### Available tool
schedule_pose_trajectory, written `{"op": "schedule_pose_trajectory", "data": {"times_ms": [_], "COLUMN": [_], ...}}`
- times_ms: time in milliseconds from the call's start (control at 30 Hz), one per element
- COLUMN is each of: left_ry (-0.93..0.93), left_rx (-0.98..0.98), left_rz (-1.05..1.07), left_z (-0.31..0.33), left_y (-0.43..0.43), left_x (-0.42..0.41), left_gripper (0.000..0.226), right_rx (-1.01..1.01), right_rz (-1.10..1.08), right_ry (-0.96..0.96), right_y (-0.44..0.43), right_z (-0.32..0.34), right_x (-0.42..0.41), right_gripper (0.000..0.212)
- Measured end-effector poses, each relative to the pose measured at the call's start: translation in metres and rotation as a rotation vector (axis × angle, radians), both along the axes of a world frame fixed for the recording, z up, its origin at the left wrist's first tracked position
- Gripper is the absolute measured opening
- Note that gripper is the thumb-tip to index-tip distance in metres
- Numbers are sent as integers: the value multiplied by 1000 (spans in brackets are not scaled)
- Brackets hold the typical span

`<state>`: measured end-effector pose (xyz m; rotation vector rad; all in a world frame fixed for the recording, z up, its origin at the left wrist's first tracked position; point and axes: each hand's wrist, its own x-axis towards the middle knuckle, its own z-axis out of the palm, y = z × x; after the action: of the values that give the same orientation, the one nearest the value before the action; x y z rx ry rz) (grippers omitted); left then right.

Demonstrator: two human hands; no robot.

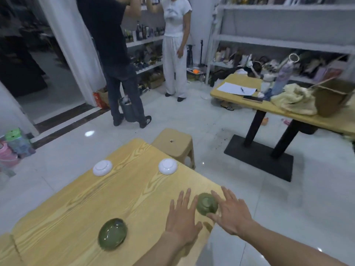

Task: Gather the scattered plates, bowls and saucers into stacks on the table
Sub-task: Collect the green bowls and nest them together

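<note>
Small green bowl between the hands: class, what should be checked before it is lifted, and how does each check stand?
1. Left hand and right hand open, flanking the small green bowl: ok.
2. Fingers curled round it: not ok.
3. It sits wholly on the table: ok, though near the edge.
4. Larger green bowl free to stack with: ok.
5. Left white dish and right white dish gathered: not ok, apart.

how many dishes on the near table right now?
4. Left white dish, far end; right white dish, far end; left green bowl, nearer; right green bowl at the table edge, between left hand and right hand. Table's near part is cropped; more possible.
</note>
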<state>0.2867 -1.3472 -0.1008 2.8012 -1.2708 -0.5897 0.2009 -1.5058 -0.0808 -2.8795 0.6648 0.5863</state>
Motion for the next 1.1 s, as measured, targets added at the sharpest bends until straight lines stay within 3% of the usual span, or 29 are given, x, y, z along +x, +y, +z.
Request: {"op": "schedule_pose_trajectory", "data": {"times_ms": [133, 233, 367, 500, 633, 867, 1100], "left_ry": [179, 363, 635, 698, 727, 844, 484], "left_rx": [-92, -234, -328, -317, -344, -623, -794], "left_rz": [211, 590, 992, 1226, 1379, 1535, 1481], "left_z": [-10, -21, -42, -55, -62, -71, -20], "left_y": [-44, -72, -98, -114, -120, -115, -61], "left_x": [-6, 2, 20, 27, 36, 54, 66], "left_gripper": [76, 71, 69, 65, 70, 70, 31], "right_rx": [266, 677, 935, 917, 914, 916, 1016], "right_rz": [-236, -592, -815, -854, -887, -870, -679], "right_ry": [-54, -192, -140, -118, -89, -186, -445], "right_y": [-34, -52, -61, -60, -59, -45, 6], "right_z": [-15, -33, -58, -68, -68, -64, -42], "right_x": [7, 23, 47, 62, 73, 86, 118], "right_gripper": [80, 72, 54, 23, 28, 38, 22]}}
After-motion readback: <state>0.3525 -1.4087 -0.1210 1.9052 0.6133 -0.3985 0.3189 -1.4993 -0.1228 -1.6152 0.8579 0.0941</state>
